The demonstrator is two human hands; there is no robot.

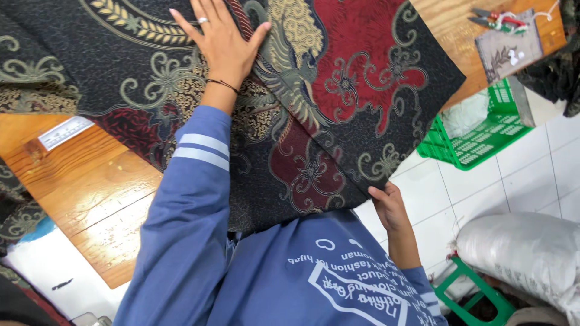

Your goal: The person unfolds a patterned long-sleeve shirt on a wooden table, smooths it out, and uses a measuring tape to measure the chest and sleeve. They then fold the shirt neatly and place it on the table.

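A person in a blue top leans over a wooden table (90,181). The left hand (220,42) lies flat, fingers spread wide, on a dark patterned cloth (338,90) — black, red and gold — spread across the table. The right hand (389,205) pinches the cloth's overhanging edge near a green crate (483,142).

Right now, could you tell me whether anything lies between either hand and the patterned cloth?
Nothing visible does. The left hand lies flat on the dark patterned cloth spread over the wooden table, and the right hand grips the cloth's hanging edge directly. The scissors lie apart, at the table's far corner.
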